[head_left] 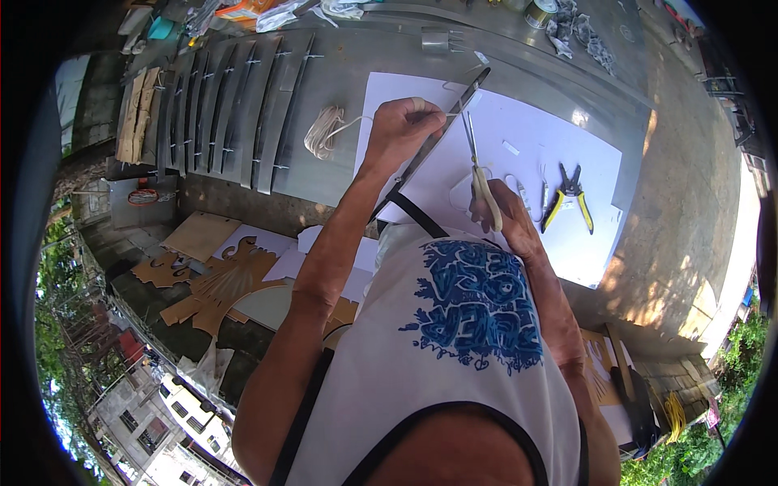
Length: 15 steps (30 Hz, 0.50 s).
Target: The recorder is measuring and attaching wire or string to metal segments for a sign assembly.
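Observation:
My left hand (405, 130) is closed in a pinch on a thin white cord, beside a long dark strip (424, 151) that lies slantwise. The cord runs left to a loose cream-white coil (324, 134) on the metal table. My right hand (506, 212) grips a pair of scissors (479, 176) by its cream handles. Its blades point away from me, their tips close to the strip and just right of my left fingertips. A white sheet (502, 121) lies under both hands. Whether the blades touch the cord is too small to tell.
Yellow-handled wire strippers (570, 198) and small white pieces (510, 148) lie on the sheet, right of the scissors. Several curved metal strips (243, 113) with bolts stand in a row at left. A can (540, 13) and bags sit at the far edge. Cut brown boards (243, 275) lie lower left.

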Each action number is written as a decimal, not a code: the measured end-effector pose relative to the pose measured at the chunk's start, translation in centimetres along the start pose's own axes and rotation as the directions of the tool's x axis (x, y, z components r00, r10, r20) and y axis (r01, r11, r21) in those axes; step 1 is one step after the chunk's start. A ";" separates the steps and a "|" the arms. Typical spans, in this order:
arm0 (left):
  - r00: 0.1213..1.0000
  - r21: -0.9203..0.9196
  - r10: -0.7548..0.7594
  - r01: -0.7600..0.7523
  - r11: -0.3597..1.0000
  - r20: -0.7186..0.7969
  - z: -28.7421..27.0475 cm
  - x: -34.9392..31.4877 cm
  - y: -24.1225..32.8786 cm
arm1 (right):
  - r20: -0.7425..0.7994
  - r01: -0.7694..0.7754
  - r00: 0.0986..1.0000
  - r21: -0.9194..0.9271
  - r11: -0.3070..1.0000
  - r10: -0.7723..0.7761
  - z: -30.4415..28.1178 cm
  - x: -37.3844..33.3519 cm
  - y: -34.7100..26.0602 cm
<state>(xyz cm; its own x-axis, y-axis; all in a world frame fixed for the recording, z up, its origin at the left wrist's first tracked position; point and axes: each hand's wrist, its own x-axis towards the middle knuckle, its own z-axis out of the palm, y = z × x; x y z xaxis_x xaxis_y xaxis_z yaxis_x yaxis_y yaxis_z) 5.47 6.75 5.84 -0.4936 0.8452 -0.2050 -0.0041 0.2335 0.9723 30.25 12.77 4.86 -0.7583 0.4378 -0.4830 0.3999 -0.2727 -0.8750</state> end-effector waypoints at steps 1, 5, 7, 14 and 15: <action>1.000 0.019 -0.009 0.009 1.000 -0.003 0.1 -0.1 0.2 | 0.003 -0.002 1.000 0.000 1.000 0.002 0.0 0.2 0.1; 0.996 -0.004 -0.069 0.069 0.998 -0.051 0.6 -0.5 0.3 | 0.023 -0.050 0.998 -0.007 0.999 0.050 -0.1 0.6 0.0; 0.995 -0.016 -0.076 0.075 0.997 -0.068 0.7 -0.6 0.3 | 0.028 -0.059 0.998 -0.002 0.998 0.059 0.0 0.2 -0.4; 0.996 -0.059 -0.084 0.084 0.995 -0.002 1.8 -0.9 -0.2 | 0.035 -0.048 0.998 0.039 0.998 0.047 0.2 -0.3 -0.5; 0.996 -0.057 -0.085 0.085 0.995 -0.001 2.0 -0.9 -0.4 | 0.031 -0.034 0.999 0.035 0.999 0.033 0.2 0.1 -0.6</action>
<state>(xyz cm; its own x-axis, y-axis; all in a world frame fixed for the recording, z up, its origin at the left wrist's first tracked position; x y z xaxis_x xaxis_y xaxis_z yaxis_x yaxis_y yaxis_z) 7.64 6.79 5.40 -0.4920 0.8220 -0.2870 -0.0959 0.2764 0.9562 29.82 12.80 5.31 -0.7606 0.4017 -0.5100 0.4071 -0.3168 -0.8567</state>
